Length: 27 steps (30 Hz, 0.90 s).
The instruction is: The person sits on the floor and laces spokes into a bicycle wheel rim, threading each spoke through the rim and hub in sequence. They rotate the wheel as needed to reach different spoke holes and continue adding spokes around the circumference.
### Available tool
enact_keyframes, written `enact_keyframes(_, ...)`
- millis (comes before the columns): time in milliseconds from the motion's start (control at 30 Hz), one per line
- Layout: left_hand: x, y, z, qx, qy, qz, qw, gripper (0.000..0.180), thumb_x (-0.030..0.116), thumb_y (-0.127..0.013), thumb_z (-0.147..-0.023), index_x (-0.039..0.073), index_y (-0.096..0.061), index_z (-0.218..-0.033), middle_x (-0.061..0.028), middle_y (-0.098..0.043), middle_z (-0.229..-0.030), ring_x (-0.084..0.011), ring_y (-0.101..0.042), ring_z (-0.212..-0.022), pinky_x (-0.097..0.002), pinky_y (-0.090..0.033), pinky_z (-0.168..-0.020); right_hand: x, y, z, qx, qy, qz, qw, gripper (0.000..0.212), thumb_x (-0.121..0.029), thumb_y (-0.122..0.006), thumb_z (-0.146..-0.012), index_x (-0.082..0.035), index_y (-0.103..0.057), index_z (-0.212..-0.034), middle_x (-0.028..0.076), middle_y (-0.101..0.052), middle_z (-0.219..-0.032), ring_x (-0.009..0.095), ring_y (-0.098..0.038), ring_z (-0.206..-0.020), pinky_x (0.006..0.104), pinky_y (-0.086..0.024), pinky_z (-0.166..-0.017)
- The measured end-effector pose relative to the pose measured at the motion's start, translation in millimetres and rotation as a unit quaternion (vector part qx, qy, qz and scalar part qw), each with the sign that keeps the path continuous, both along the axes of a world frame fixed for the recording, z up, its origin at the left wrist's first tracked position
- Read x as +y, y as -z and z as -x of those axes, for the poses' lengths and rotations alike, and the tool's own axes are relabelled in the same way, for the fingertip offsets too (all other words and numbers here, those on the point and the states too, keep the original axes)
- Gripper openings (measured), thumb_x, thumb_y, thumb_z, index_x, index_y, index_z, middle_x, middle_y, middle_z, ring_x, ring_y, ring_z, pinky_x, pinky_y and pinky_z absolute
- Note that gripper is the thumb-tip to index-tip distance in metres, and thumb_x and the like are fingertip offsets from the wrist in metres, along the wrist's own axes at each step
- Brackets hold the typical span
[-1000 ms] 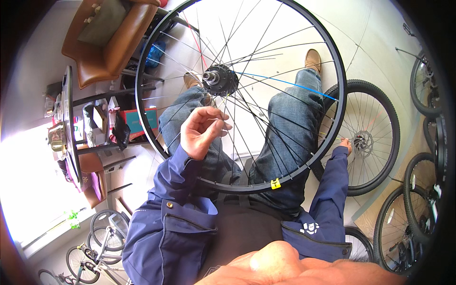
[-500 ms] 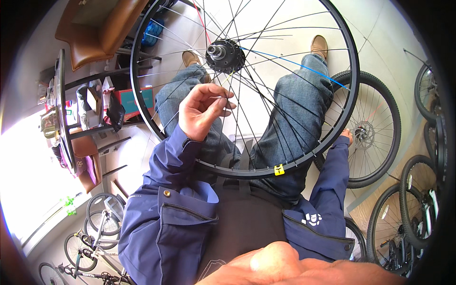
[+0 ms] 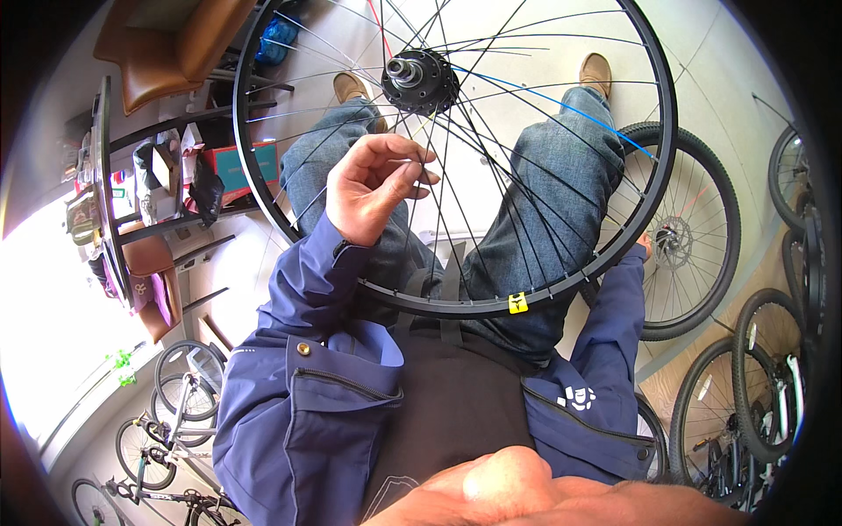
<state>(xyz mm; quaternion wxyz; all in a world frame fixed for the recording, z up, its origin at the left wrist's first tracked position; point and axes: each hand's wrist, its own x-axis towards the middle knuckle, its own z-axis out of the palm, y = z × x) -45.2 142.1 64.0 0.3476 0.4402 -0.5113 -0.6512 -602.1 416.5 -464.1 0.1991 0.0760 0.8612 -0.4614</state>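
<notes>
In a blue jacket (image 3: 263, 394) of smooth cloth, we look down on a wheel (image 3: 667, 114), its bare black rim crossing in front of our faded, soft-creased jeans (image 3: 548, 175), a glossy yellow sticker (image 3: 517, 303) at the near edge. Our left hand (image 3: 373, 188) is at the wheel's left half, thumb and forefinger drawn nearly together at a thin dark spoke; whether they grip it, we cannot tell. The hub (image 3: 421, 83) lies ahead of that hand and slightly to its right, just beyond the fingertips, and the left hand is much the nearer of our two. The silver axle end tips up toward us and a little left; straight, slender spokes fan out from the round black hub, one of them blue (image 3: 614, 134), another red. To our right, our right hand (image 3: 647, 245) shows only in part past its cuff, beside the disc (image 3: 673, 241) of a second wheel with a knobbly tyre (image 3: 721, 202); its fingers' state is hidden. Farther off are our tan shoes (image 3: 595, 74), a red-and-teal box (image 3: 237, 169) and a sleek brown chair (image 3: 145, 44).
</notes>
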Motion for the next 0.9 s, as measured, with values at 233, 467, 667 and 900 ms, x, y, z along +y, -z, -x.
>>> enact_keyframes(233, -0.4, -0.9, 0.4, 0.004, 0.000, -0.005, 1.000, 0.022, 0.006, -0.070, -0.113, 0.006, -0.065, -0.134, -0.0161, -0.078, -0.130, -0.0222, -0.081, -0.108, -0.0359, -0.068, -0.090, -5.6, -8.4, -0.3, -0.026, 0.019, 0.025, 0.999, 0.029, -0.028, -0.069, -0.110, -0.010, -0.077, -0.089, 0.000, -0.079, -0.090, 0.011, -0.061, -0.075, 0.0324, -0.048, -0.072)
enact_keyframes(467, 0.0, -0.8, -0.4, 0.002, -0.001, -0.009, 1.000, 0.021, 0.003, -0.069, -0.112, 0.004, -0.064, -0.133, -0.0158, -0.078, -0.129, -0.0217, -0.081, -0.109, -0.0355, -0.068, -0.090, -3.9, -10.0, 4.0, -0.053, 0.039, 0.023, 0.998, 0.032, -0.030, -0.069, -0.111, -0.011, -0.077, -0.087, -0.002, -0.077, -0.087, 0.011, -0.059, -0.073, 0.0325, -0.046, -0.069)
enact_keyframes(667, -0.3, 0.2, -2.3, 0.011, -0.002, -0.022, 1.000, 0.021, -0.001, -0.068, -0.112, 0.002, -0.063, -0.133, -0.0165, -0.077, -0.130, -0.0218, -0.081, -0.111, -0.0347, -0.068, -0.091, -0.2, -2.8, 0.9, -0.033, 0.032, 0.044, 0.998, 0.034, -0.032, -0.066, -0.113, -0.007, -0.082, -0.095, 0.003, -0.079, -0.092, 0.014, -0.063, -0.079, 0.0327, -0.049, -0.075)
enact_keyframes(900, 0.1, -0.7, -1.9, -0.015, -0.008, -0.011, 1.000, 0.020, -0.001, -0.069, -0.112, 0.001, -0.065, -0.131, -0.0177, -0.077, -0.129, -0.0241, -0.081, -0.108, -0.0363, -0.068, -0.089, -2.9, -7.1, -5.3, -0.004, 0.031, 0.018, 0.999, 0.030, -0.029, -0.070, -0.113, -0.005, -0.081, -0.098, 0.004, -0.082, -0.092, 0.014, -0.066, -0.079, 0.0324, -0.051, -0.077)
